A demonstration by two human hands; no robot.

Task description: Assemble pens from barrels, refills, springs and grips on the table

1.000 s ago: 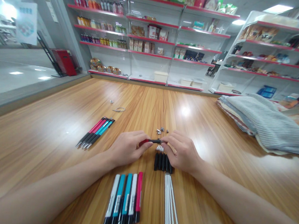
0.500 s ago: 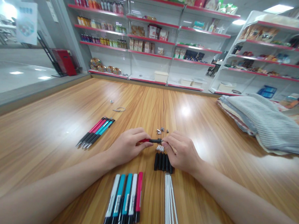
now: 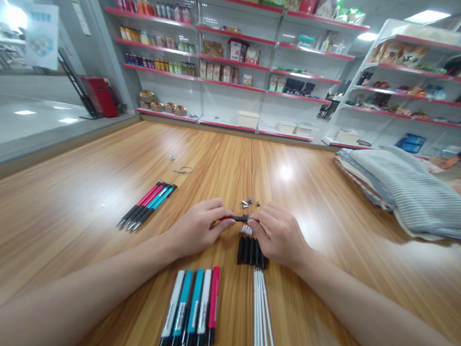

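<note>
A pen point(image 3: 239, 218) with a red barrel and a black grip lies level between my two hands. My left hand point(image 3: 196, 225) pinches its red end, and my right hand point(image 3: 282, 235) closes round the tip end, which the fingers hide. Just beyond the pen are several small metal pen tips point(image 3: 246, 203). Below it sit small white pieces point(image 3: 246, 230) and a row of black rubber grips point(image 3: 250, 251), partly behind my right hand. Thin white refills point(image 3: 263, 320) fan out nearer me. Left of these, white, blue and pink pen barrels point(image 3: 190, 305) lie side by side.
Several pens with grips and tips point(image 3: 148, 206) lie on the left of the wooden table point(image 3: 69, 195). A thin ring point(image 3: 184, 169) and a tiny metal bit point(image 3: 172, 157) lie farther back. Folded cloths point(image 3: 412, 190) are piled at the right. Stocked shelves point(image 3: 233, 59) stand behind.
Both hands stay almost in place on the pen. Less of the red barrel shows beside my left fingers.
</note>
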